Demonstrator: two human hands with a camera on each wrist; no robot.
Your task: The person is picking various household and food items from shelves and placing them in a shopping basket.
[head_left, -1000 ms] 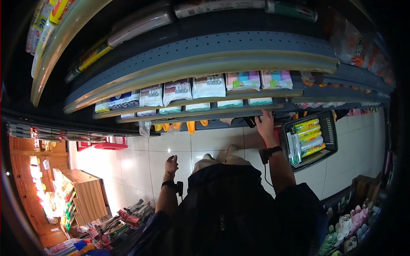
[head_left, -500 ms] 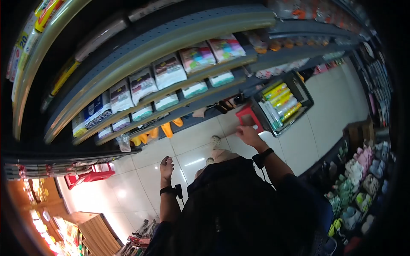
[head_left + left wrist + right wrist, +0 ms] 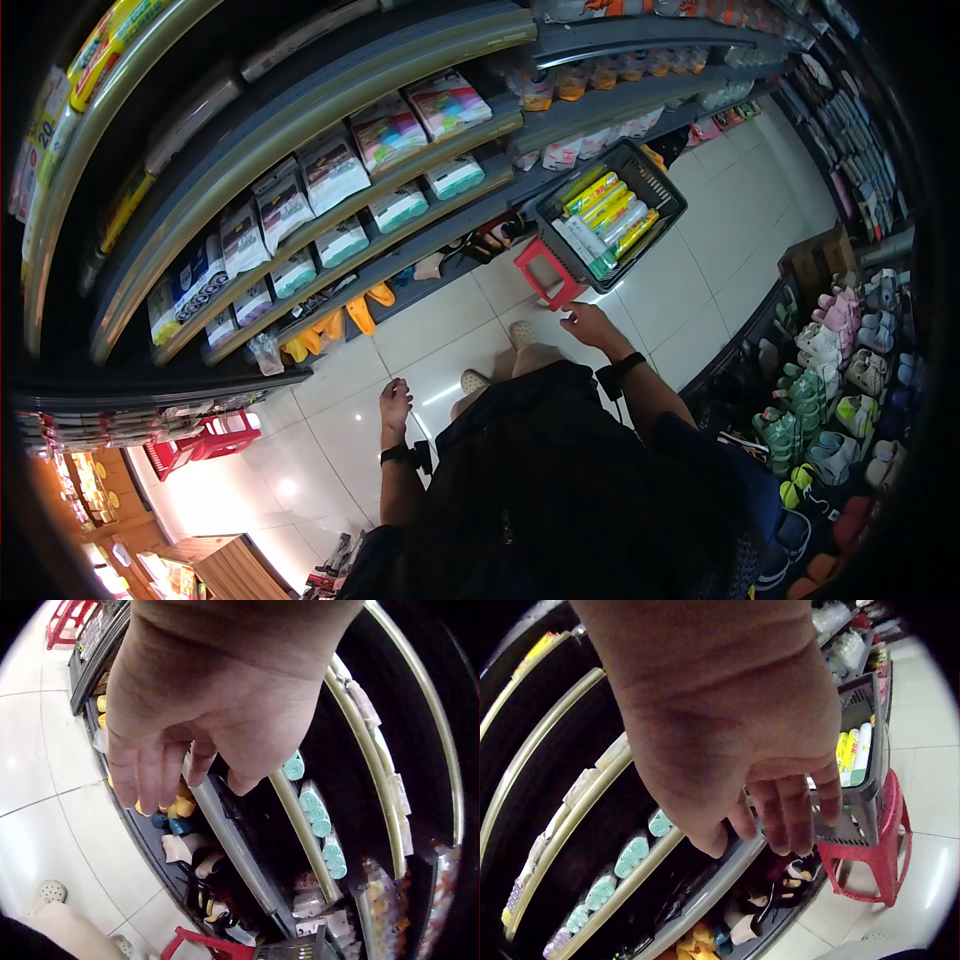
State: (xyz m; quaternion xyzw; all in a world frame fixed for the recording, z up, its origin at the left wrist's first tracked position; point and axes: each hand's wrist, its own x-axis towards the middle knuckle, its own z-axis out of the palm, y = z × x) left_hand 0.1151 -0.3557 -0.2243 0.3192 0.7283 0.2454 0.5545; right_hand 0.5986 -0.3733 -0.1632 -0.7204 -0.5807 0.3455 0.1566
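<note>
My left hand [image 3: 396, 402] hangs in the air over the tiled floor, its fingers loosely bent and holding nothing; in the left wrist view the same hand [image 3: 217, 712] shows an empty palm. My right hand [image 3: 592, 328] is just below a red stool [image 3: 549, 274], apart from it, with relaxed fingers and nothing held. On that stool stands a black basket [image 3: 668, 200] with several yellow and white rolls [image 3: 612, 214] in it. The right wrist view shows the right hand [image 3: 735, 742] empty, the basket [image 3: 870, 802] and stool [image 3: 885, 859] beyond its fingers.
Curved shelves [image 3: 440, 155] with packaged goods [image 3: 333, 172] run along the upper left. Yellow slippers [image 3: 361, 314] lie at their foot. Racks of shoes [image 3: 803, 405] stand at the right. Another red stool [image 3: 205, 444] and a wooden display [image 3: 225, 568] are at the left.
My right hand has left the lower shelf edge and drawn back over the floor. The head view has turned, bringing more of the red stool and the shoe racks into sight. The left hand remains empty.
</note>
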